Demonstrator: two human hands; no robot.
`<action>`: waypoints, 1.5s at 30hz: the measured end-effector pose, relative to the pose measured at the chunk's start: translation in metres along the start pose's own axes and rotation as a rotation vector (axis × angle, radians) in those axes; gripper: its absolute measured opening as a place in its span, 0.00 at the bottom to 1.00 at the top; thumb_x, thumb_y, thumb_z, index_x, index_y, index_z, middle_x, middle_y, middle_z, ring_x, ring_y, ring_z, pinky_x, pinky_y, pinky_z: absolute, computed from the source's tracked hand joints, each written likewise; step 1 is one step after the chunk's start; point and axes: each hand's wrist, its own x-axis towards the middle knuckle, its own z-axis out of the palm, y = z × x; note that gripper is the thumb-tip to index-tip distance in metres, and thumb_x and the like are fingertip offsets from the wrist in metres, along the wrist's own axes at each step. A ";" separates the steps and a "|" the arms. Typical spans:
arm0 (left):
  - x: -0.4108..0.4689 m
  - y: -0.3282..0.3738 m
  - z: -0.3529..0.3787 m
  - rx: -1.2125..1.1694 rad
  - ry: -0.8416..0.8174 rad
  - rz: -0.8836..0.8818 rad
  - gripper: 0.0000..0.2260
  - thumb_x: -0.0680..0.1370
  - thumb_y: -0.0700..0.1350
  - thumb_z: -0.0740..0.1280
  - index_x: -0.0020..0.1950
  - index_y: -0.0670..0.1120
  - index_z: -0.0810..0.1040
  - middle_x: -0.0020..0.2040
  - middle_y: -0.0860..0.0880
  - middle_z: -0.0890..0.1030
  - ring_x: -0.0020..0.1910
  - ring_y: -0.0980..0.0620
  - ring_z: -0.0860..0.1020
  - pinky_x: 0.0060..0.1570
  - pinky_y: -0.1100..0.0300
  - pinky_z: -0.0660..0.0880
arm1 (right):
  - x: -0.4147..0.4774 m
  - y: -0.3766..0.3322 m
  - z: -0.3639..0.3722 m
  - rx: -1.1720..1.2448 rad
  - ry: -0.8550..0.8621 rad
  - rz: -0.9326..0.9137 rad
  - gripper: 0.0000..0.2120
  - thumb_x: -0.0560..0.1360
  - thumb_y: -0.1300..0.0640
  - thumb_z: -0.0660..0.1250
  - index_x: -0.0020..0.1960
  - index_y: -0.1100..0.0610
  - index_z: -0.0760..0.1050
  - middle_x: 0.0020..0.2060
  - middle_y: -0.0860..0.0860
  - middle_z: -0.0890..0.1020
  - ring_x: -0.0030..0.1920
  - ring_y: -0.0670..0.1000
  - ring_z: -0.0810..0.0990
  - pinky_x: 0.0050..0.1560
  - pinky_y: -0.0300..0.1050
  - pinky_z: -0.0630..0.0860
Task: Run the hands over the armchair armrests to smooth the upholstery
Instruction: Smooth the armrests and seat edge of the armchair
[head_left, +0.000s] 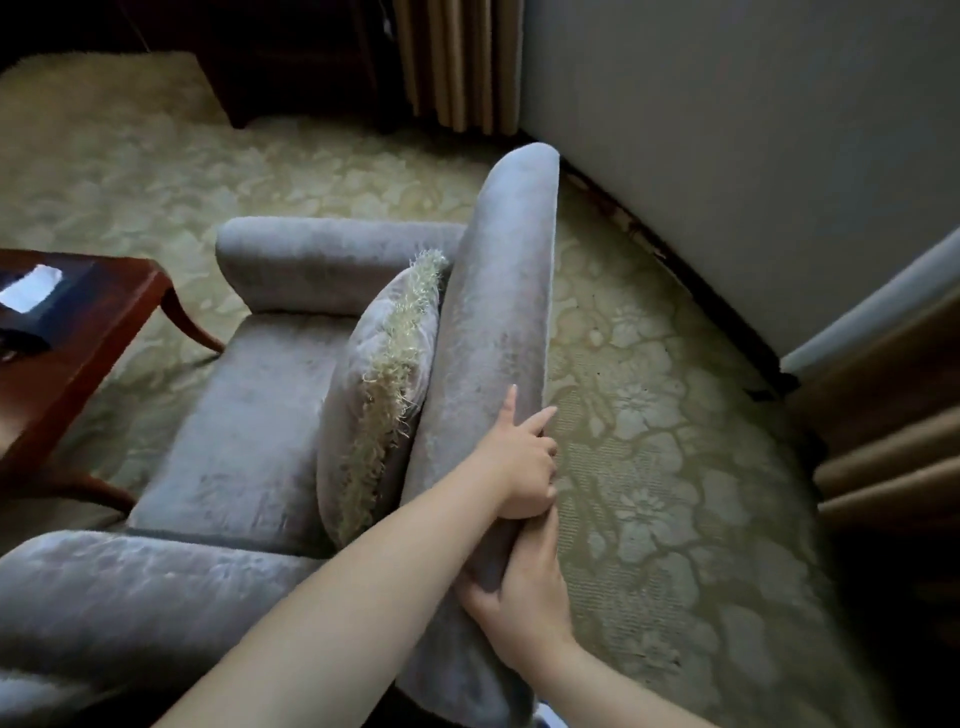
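right of centre, the left hand (519, 457) and, below it, the right hand (524, 597) clasp the backrest (498, 291) of the armchair (234, 415), fingers (548, 449) curled over its outer edge, probably to stroke the nap flat; both armrests (332, 260) wait at left.

Sitting room; armchair (249, 415), carpet (649, 415), curtains (457, 62)

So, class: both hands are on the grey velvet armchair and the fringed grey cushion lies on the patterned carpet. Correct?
No: the head view shows the fringed grey cushion on the grey velvet armchair seat, not the carpet. Left hand and right hand are on the chair.
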 end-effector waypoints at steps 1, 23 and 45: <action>0.001 0.000 0.001 0.038 0.003 0.038 0.21 0.81 0.52 0.48 0.64 0.49 0.76 0.66 0.49 0.72 0.76 0.43 0.48 0.64 0.28 0.33 | -0.002 -0.001 0.000 -0.013 0.020 0.018 0.54 0.66 0.36 0.67 0.75 0.62 0.39 0.75 0.56 0.48 0.73 0.55 0.57 0.67 0.43 0.61; -0.058 0.038 0.061 0.152 0.385 0.636 0.19 0.80 0.50 0.51 0.46 0.46 0.81 0.50 0.47 0.83 0.51 0.47 0.78 0.52 0.56 0.64 | -0.060 -0.039 0.070 0.132 0.863 0.888 0.21 0.80 0.52 0.49 0.48 0.61 0.78 0.47 0.62 0.81 0.48 0.62 0.78 0.41 0.47 0.67; -0.063 0.032 0.063 -0.453 0.519 0.256 0.19 0.77 0.54 0.55 0.59 0.42 0.75 0.62 0.42 0.73 0.65 0.43 0.68 0.68 0.46 0.55 | -0.076 -0.048 0.075 -0.084 0.518 0.867 0.12 0.78 0.56 0.51 0.50 0.59 0.72 0.52 0.59 0.78 0.53 0.60 0.77 0.48 0.48 0.71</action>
